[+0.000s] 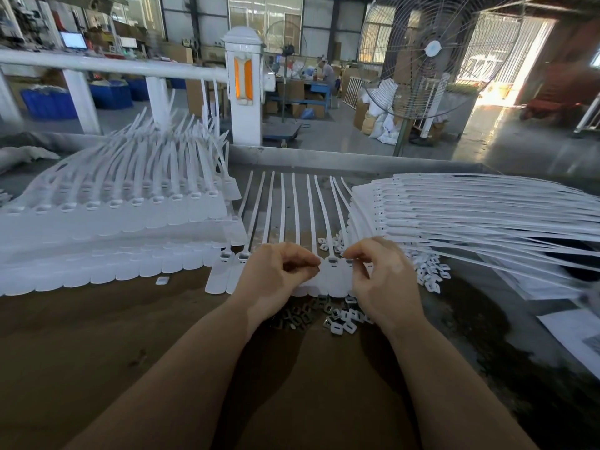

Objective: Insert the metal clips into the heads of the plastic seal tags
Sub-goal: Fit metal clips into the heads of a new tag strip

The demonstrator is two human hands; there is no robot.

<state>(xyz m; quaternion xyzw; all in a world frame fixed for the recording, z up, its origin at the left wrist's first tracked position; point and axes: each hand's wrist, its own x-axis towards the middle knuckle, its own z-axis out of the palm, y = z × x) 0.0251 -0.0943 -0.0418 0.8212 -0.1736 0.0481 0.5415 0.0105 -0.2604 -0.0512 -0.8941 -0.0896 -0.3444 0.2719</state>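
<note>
A strip of joined white plastic seal tags (334, 280) lies flat in front of me, straps pointing away. Two heads at its left end (227, 254) show metal clips seated in them. My left hand (279, 274) hovers over the strip's middle with fingers curled and fingertips pinched together; whether a clip sits between them is too small to tell. My right hand (380, 274) is curled over the strip's right end, thumb and forefinger pinched near a tag head (332, 261). Loose metal clips (341, 319) lie piled just below the strip.
A large fanned stack of tag strips (113, 222) fills the left of the table. Another stack (470, 209) lies on the right, with more loose clips (428, 274) beside it. One stray clip (162, 280) lies alone. A big standing fan (422, 56) is behind the table.
</note>
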